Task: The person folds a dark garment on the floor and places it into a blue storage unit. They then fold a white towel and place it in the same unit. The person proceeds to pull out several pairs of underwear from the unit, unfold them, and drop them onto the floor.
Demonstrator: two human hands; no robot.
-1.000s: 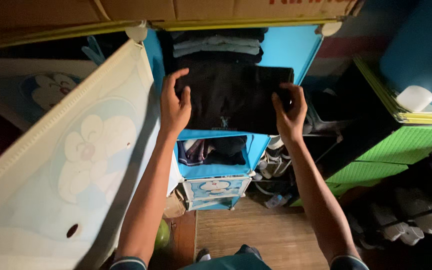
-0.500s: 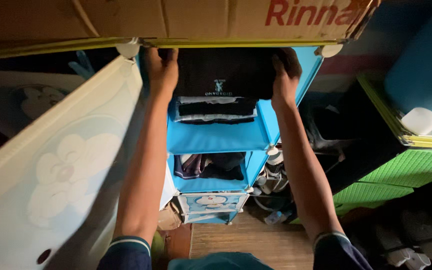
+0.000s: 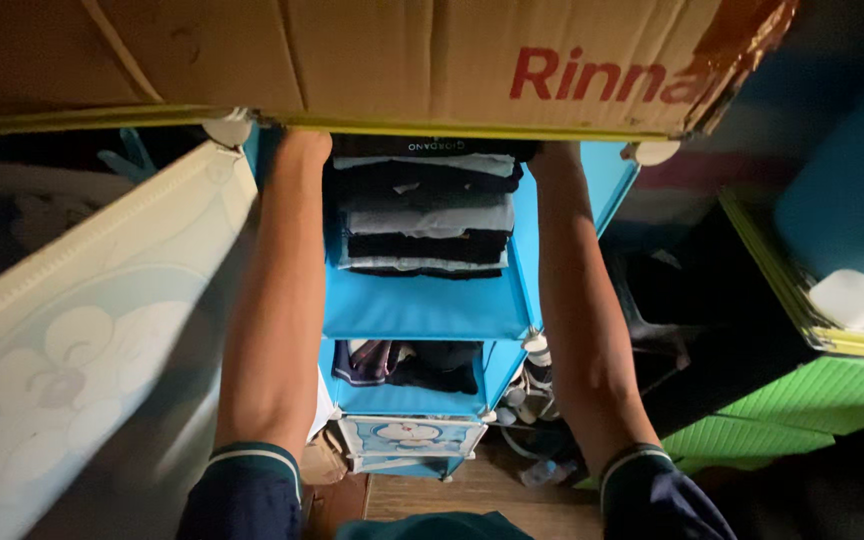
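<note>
Head view showed both forearms (image 3: 272, 320) reaching toward twelve o'clock, finger state hidden by the cardboard box (image 3: 352, 60); the folded dark garment (image 3: 422, 148), soft and light, probably handled best by its side edges.

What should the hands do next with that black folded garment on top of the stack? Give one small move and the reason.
Probably let go and draw both arms back. The black garment already lies flat on top of the folded stack in the blue cabinet's upper compartment. Both forearms reach in beside it, with the hands hidden under the cardboard box, so whether they grip it cannot be told.
</note>
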